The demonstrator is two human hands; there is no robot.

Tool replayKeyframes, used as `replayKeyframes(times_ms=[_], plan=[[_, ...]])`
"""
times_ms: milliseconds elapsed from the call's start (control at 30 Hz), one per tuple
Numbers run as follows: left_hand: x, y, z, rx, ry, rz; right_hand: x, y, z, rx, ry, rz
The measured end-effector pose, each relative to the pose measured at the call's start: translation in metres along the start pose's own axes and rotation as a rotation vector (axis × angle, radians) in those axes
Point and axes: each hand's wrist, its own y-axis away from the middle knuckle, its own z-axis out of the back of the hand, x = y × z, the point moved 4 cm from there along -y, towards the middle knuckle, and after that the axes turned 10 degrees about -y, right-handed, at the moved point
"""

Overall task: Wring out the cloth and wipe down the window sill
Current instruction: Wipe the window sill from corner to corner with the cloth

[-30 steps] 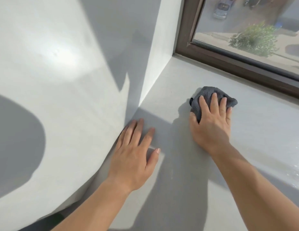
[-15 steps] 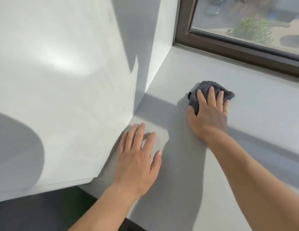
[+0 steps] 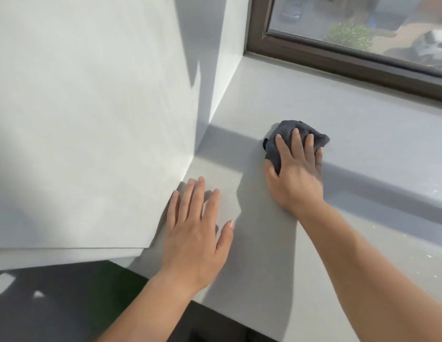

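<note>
A dark grey cloth (image 3: 284, 134) lies bunched on the pale grey window sill (image 3: 363, 124), near the sill's middle depth. My right hand (image 3: 296, 174) presses flat on top of the cloth, fingers spread over it, thumb at its left side. My left hand (image 3: 197, 230) rests flat on the sill near its front left corner, fingers apart, holding nothing. Most of the cloth is hidden under my right hand.
A white wall (image 3: 91, 119) closes the sill on the left and meets it in a corner. A dark brown window frame (image 3: 338, 60) runs along the back of the sill. The sill's front edge drops to a dark floor (image 3: 67, 304).
My right hand with the cloth has slid a little toward me, away from the window frame. My left hand stays flat on the sill. The view has tilted down.
</note>
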Motion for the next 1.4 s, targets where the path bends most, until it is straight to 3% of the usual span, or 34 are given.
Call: replayKeyframes(times_ms=[100, 167, 267, 367, 433, 633, 733, 867, 933, 967, 1100, 1167, 1267, 1400], plan=[[0.012, 0.011, -0.005, 0.026, -0.086, 0.001, 0.067, -0.021, -0.034, 0.147, 0.022, 0.278], [0.016, 0.015, -0.008, 0.022, -0.124, -0.03, 0.08, -0.023, -0.041, 0.186, 0.042, 0.337], [0.017, 0.014, -0.008, 0.02, -0.071, -0.032, 0.039, 0.001, -0.021, 0.097, 0.016, 0.252], [0.016, 0.015, -0.003, -0.007, -0.017, -0.027, -0.012, 0.039, 0.003, 0.005, 0.015, 0.022], [0.017, 0.019, -0.001, -0.017, 0.02, -0.025, -0.011, 0.043, 0.002, -0.025, 0.025, -0.08], [0.025, 0.034, -0.003, -0.013, -0.085, -0.048, 0.092, 0.007, -0.04, 0.193, 0.051, 0.34], [0.028, 0.037, -0.004, 0.003, -0.067, -0.068, 0.057, 0.029, -0.025, 0.146, 0.058, 0.29], [0.029, 0.035, -0.003, 0.004, -0.038, -0.068, -0.012, 0.079, 0.006, 0.026, 0.024, -0.002], [0.029, 0.034, -0.001, -0.021, -0.025, -0.068, -0.009, 0.082, 0.006, -0.009, 0.032, -0.097], [0.029, 0.034, -0.001, -0.039, -0.006, -0.067, 0.005, 0.074, 0.001, -0.009, 0.03, -0.073], [0.033, 0.04, -0.001, -0.159, 0.069, -0.045, 0.089, 0.039, -0.04, 0.154, 0.046, 0.306], [0.035, 0.043, -0.005, -0.181, 0.024, -0.045, 0.099, 0.033, -0.046, 0.194, 0.062, 0.368], [0.037, 0.046, -0.007, -0.165, 0.018, -0.034, 0.062, 0.052, -0.03, 0.139, 0.041, 0.332], [0.039, 0.048, -0.004, -0.157, 0.044, -0.03, 0.012, 0.088, -0.006, 0.078, 0.029, 0.076]])
